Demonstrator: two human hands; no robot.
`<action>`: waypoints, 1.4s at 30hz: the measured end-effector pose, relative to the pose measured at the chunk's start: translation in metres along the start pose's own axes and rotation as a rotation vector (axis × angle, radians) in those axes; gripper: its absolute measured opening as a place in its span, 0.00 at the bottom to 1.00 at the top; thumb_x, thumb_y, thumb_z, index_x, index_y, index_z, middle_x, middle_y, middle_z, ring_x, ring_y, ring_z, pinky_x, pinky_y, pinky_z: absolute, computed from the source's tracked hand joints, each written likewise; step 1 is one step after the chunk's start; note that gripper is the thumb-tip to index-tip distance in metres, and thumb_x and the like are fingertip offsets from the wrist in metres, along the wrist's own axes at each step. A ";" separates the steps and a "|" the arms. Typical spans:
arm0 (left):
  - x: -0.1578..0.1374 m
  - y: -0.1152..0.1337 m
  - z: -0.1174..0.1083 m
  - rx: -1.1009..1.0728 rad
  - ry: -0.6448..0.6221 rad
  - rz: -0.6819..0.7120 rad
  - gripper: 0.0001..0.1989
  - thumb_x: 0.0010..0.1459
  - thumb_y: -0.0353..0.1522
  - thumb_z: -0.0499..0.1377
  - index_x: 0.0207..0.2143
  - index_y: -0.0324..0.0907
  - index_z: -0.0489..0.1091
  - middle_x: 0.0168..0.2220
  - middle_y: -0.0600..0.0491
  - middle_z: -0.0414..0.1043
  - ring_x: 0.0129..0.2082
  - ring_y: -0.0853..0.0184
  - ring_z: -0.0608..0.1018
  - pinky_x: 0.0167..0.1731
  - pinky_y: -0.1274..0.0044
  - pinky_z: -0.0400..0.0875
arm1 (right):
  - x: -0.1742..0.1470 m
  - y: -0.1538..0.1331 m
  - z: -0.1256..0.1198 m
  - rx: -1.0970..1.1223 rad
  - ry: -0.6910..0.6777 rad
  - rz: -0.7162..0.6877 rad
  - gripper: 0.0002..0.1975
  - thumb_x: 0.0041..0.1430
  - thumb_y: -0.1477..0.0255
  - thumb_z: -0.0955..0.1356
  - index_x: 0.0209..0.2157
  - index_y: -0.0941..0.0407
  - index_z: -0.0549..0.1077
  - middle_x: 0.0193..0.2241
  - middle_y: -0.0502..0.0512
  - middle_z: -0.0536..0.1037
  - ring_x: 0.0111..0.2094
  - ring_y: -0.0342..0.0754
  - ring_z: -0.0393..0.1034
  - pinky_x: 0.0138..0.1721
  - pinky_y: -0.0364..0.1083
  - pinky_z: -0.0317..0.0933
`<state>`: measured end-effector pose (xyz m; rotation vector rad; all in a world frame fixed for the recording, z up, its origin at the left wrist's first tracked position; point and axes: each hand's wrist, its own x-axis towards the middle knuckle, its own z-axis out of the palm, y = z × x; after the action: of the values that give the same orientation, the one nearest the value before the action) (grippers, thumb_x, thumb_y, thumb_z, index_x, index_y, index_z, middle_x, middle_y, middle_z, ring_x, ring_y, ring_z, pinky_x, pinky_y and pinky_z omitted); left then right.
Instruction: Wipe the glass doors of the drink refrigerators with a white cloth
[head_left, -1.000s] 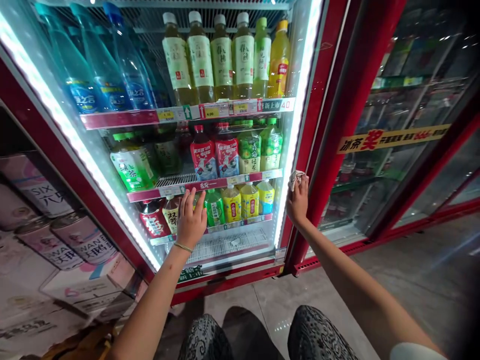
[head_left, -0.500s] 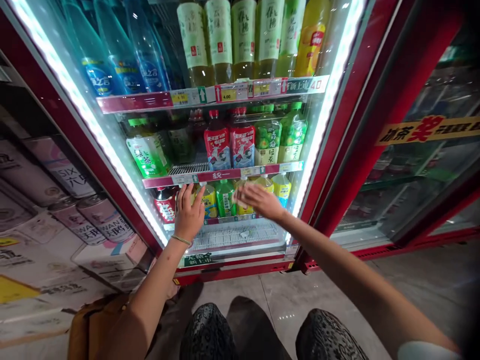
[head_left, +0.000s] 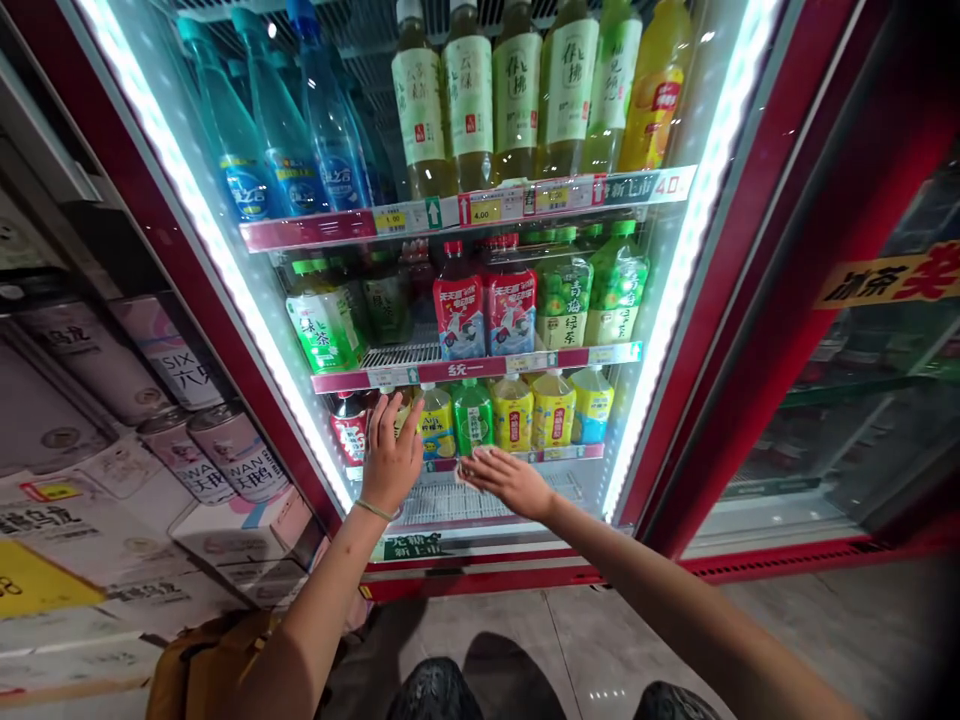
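Note:
My left hand has its fingers spread, palm toward the glass door of a lit drinks fridge, in front of the left part of the lower bottle row. My right hand lies flat against the glass, fingers together and pointing left. A pale edge of what looks like a tissue shows under its fingertips; most of it is hidden. Behind the glass near my hands stand a green bottle, a yellow bottle and a red-labelled bottle.
The fridge's red frame surrounds the door, with bright light strips inside. Higher shelves hold blue bottles and pale-labelled tea bottles. Stacked cartons and a brown bag sit at left. Another fridge stands at right.
My right hand has slid down and slightly left over the glass, below the yellow bottles. My left hand stays near the same spot. The view has tilted up and shifted left.

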<state>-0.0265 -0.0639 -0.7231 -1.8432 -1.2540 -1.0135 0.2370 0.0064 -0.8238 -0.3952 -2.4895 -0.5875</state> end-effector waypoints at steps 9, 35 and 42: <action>0.068 0.005 -0.006 0.121 0.129 -0.008 0.29 0.65 0.29 0.58 0.67 0.52 0.63 0.63 0.42 0.64 0.70 0.48 0.61 0.69 0.48 0.55 | 0.071 0.084 -0.121 -0.105 0.087 0.117 0.39 0.67 0.78 0.62 0.74 0.41 0.48 0.73 0.43 0.54 0.74 0.50 0.45 0.74 0.59 0.51; 0.661 0.197 -0.226 -0.622 0.318 0.285 0.17 0.63 0.22 0.57 0.52 0.44 0.74 0.49 0.46 0.76 0.53 0.60 0.78 0.56 0.64 0.74 | 0.112 0.236 -0.640 -0.024 0.328 0.729 0.21 0.71 0.75 0.64 0.60 0.45 0.75 0.64 0.56 0.72 0.68 0.52 0.62 0.65 0.57 0.65; 0.653 0.394 -0.230 -0.964 0.165 0.244 0.15 0.66 0.24 0.54 0.50 0.46 0.75 0.45 0.50 0.79 0.49 0.65 0.79 0.55 0.69 0.74 | -0.065 0.253 -0.785 0.137 0.620 1.083 0.19 0.69 0.72 0.63 0.56 0.48 0.78 0.63 0.62 0.72 0.63 0.54 0.70 0.60 0.57 0.68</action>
<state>0.4466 -0.1081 -0.0835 -2.4370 -0.4025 -1.7616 0.7352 -0.1663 -0.1861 -1.1706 -1.4068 -0.0493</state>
